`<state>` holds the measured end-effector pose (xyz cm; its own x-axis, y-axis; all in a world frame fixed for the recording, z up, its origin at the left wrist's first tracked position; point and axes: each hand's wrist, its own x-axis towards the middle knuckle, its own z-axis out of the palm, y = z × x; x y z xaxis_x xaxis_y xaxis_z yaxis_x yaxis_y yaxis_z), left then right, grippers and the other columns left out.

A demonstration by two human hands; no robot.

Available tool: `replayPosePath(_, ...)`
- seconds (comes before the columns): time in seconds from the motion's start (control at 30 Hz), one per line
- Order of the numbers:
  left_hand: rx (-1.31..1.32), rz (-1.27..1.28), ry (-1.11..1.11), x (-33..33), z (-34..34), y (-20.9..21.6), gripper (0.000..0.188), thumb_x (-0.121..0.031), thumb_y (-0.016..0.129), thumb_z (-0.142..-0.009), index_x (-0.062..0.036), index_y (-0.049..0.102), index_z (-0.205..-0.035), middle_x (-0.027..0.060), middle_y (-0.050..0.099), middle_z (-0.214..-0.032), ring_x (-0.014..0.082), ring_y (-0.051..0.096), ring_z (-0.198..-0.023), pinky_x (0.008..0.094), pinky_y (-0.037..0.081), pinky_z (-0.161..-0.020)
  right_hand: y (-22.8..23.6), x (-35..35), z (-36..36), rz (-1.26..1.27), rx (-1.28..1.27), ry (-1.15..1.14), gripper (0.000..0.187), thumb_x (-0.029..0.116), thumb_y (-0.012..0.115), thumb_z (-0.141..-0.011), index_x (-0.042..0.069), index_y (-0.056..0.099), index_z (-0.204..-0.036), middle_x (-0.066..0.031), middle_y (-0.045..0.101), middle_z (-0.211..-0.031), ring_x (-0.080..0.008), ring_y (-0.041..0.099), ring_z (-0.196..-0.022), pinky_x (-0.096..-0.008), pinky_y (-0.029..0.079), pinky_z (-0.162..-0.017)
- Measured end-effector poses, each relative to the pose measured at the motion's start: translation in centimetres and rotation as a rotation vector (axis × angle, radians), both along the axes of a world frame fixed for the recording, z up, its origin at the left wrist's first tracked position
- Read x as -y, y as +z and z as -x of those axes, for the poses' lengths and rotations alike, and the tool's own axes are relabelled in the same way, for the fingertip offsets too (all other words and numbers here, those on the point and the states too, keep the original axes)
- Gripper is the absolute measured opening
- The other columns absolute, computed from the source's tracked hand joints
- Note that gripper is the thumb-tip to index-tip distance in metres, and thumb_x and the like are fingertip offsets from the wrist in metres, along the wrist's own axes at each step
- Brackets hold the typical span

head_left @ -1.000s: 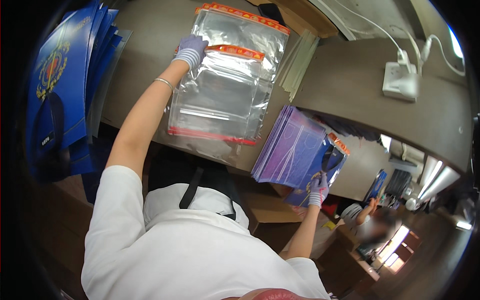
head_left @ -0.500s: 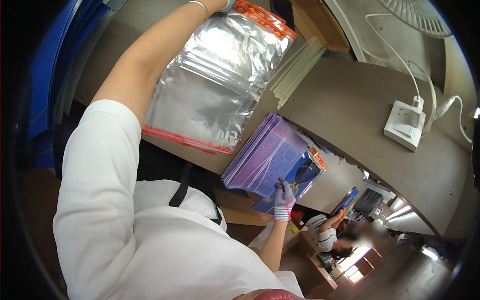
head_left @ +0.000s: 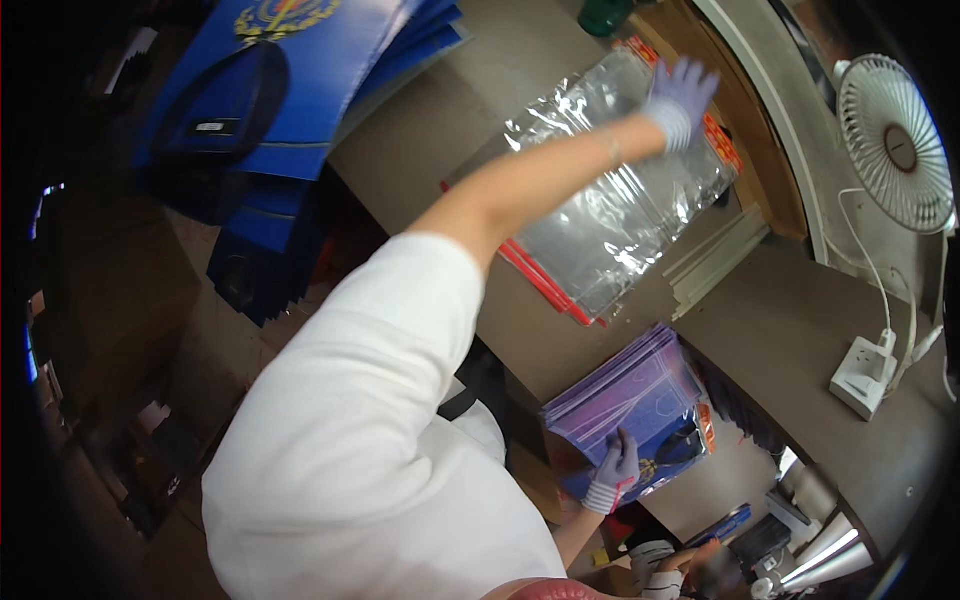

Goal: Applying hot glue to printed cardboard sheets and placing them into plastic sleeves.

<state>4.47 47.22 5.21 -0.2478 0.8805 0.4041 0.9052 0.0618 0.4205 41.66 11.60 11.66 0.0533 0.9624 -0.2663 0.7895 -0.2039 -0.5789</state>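
Observation:
My left hand, in a lilac glove with a striped cuff, reaches across a pile of clear plastic bags with red edges and an orange patterned strip. Its fingers are spread over the far end of the bags, holding nothing that I can see. Lower right, my right hand, gloved likewise, lies with fingers stretched out on a blue printed pack bearing a yellow emblem. Right beside that pack is a fanned stack of purple printed packs.
Large blue printed packs stand at the upper left. Pale strips lie beyond the bags. A white power socket with cords and a small white fan are at the right. Another person's arm shows at the lower right.
The view has shifted, bringing more of the blue packs and the fan into sight. My left hand has moved rightward along the bags' far end, and its fingers now show spread.

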Motion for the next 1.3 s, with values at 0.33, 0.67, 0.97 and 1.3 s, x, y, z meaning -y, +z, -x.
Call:
replayPosePath(0.33,0.569,0.279,-0.321,40.1,6.3,-1.3,0.045,-0.026,0.057,-0.082,-0.0029,0.047,-0.120,0.0173,0.056,-0.111,0.0281,0.054,-0.104,0.0357,0.040,-0.093,5.1,-5.7,35.9,0.341,-0.849,0.710,0.029,0.027,0.053,-0.088,-0.001,0.060,-0.093,-0.0114,0.059,-0.073,-0.0141,0.056,-0.068,-0.0272,0.046,-0.065)
replayPosePath(0.67,1.500,-0.187,-0.287,47.6,16.7,9.8,0.063,-0.048,0.036,-0.092,-0.0003,0.032,-0.133,0.0142,0.040,-0.134,0.0277,0.051,-0.110,0.0393,0.039,-0.095,12.9,-1.2,43.6,0.461,-1.274,0.324,0.019,0.021,0.065,-0.082,0.003,0.062,-0.085,-0.0001,0.058,-0.069,-0.0051,0.051,-0.059,-0.0186,0.042,-0.053)
replayPosePath(0.97,1.344,0.225,-0.361,54.6,14.9,15.3,0.042,-0.021,0.066,-0.082,-0.0008,0.051,-0.115,0.0081,0.055,-0.110,0.0142,0.057,-0.085,0.0249,0.046,-0.079,10.3,12.1,36.9,0.287,-1.047,0.413,0.021,0.012,0.066,-0.081,0.000,0.061,-0.098,-0.0034,0.062,-0.085,-0.0100,0.058,-0.077,-0.0236,0.048,-0.071)
replayPosePath(1.3,0.682,0.705,-0.857,50.4,16.3,20.5,0.022,-0.010,0.070,-0.073,-0.0002,0.062,-0.090,0.0113,0.062,-0.080,0.0247,0.059,-0.070,0.0339,0.048,-0.069,-5.5,14.9,16.2,0.196,-1.669,-0.557,0.110,0.083,0.043,-0.063,0.000,0.030,-0.134,-0.0175,0.047,-0.125,-0.0312,0.048,-0.112,-0.0434,0.043,-0.089)
